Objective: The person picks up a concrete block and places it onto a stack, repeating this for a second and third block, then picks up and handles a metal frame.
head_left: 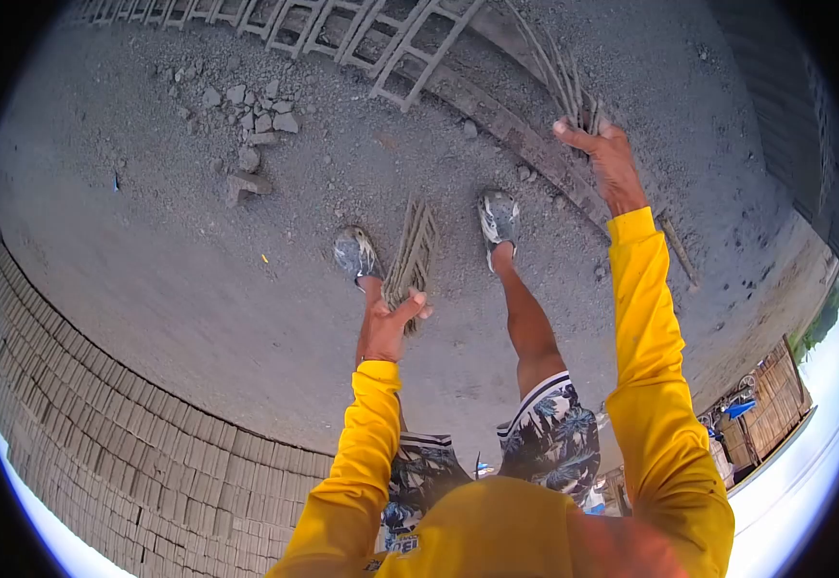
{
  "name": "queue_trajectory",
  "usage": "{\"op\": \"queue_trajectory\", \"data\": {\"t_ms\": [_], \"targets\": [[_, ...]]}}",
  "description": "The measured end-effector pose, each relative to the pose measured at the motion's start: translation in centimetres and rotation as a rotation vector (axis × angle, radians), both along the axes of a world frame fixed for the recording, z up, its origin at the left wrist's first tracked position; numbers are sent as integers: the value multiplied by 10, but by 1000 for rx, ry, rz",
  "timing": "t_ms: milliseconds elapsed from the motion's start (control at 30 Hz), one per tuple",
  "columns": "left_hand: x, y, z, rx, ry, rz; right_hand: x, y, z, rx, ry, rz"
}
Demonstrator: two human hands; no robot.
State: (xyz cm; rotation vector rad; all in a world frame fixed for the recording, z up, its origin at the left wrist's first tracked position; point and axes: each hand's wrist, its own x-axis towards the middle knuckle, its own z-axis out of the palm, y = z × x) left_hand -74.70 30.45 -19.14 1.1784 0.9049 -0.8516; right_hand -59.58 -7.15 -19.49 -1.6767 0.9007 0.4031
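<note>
My left hand (391, 326) is closed round the lower end of a grey, mud-coated slatted frame (414, 250), which stands out above it between my two shoes. Up at the right, my right hand (601, 154) grips another thin-barred frame (564, 82) by its near end, with its long bars pointing up and to the left. A row of grey ladder-like frames (405, 58) lies along the top of the view, left of my right hand. My fingers partly hide the held ends of both frames.
Broken chunks (249, 183) and rubble lie on the ground at upper left. A long plank (506, 130) runs diagonally below the right hand, with a stick (678, 249) nearby. Stacked bricks (169, 443) fill the lower left. A wooden shed wall (771, 395) stands at right.
</note>
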Motion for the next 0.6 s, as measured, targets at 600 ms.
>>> {"op": "queue_trajectory", "data": {"t_ms": [600], "targets": [[51,283,238,491,-156,319,-294,-296,244,16,-285,-891]]}}
